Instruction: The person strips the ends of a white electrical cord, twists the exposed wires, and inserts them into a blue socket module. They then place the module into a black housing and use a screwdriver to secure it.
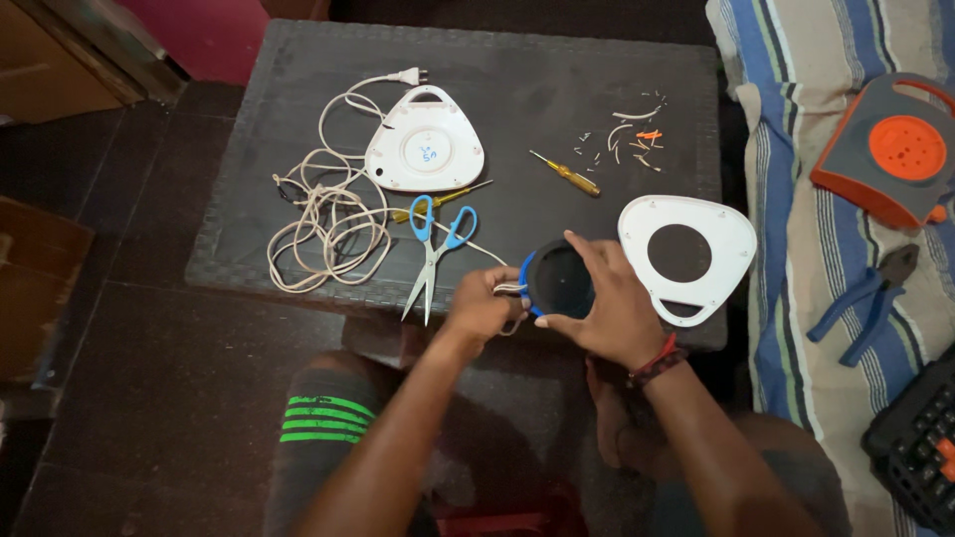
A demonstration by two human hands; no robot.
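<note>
My right hand (609,303) grips a round black and blue reel (557,281) at the near edge of the dark table (298,80). My left hand (481,306) pinches the white cable end (509,288) at the reel's left side. The white cable (328,214) lies in a loose tangle on the table's left, its plug near the back. A white triangular casing half (426,147) lies beside the tangle. A second white casing half with a round hole (686,254) lies just right of my right hand.
Blue-handled scissors (436,249) and a yellow screwdriver (569,175) lie mid-table, with a second yellow screwdriver (438,202) under the scissors. Wire scraps (637,134) sit at the back right. On the striped cloth (796,119) at right lie an orange-grey reel (890,149), blue pliers (865,293) and a black case (920,443).
</note>
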